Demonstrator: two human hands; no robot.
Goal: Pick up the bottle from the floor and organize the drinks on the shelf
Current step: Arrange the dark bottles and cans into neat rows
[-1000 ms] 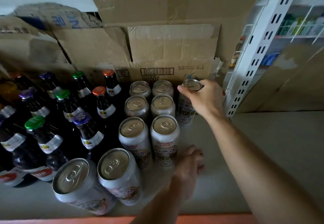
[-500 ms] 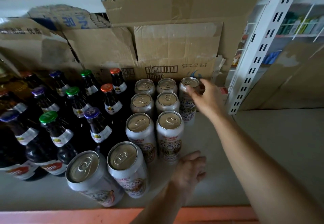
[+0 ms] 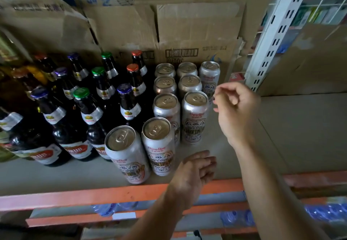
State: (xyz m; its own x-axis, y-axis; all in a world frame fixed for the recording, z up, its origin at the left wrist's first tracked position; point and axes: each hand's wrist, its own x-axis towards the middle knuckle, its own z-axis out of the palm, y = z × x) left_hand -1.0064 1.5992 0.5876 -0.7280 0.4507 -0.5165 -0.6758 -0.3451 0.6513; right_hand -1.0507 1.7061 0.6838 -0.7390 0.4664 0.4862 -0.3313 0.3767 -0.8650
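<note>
Standing by, I could see no bottle on the floor; the view stopped at the orange front rail (image 3: 75,196) and some clear plastic bottles (image 3: 319,211) on the level beneath it. What showed of the task was on the shelf (image 3: 281,136): dark beer bottles (image 3: 129,106) massed on the left and, touching them, the silver cans (image 3: 195,101) upright in two files running front to back.

One lone can (image 3: 209,74) began a third file at the very back, against the cardboard boxes (image 3: 197,25), also upright with its long axis vertical. The bare run of shelf in front of it was what mattered. The right hand (image 3: 236,112) hovered just beside the second file, above that bare strip, with the lone can ahead of it and slightly to the left. Its grip was loosely curled on nothing.

The left hand (image 3: 195,172) hung low over the front edge, near the two front cans, its grip slack and empty too. I judged the right hand the nearer one for filling that file.
</note>
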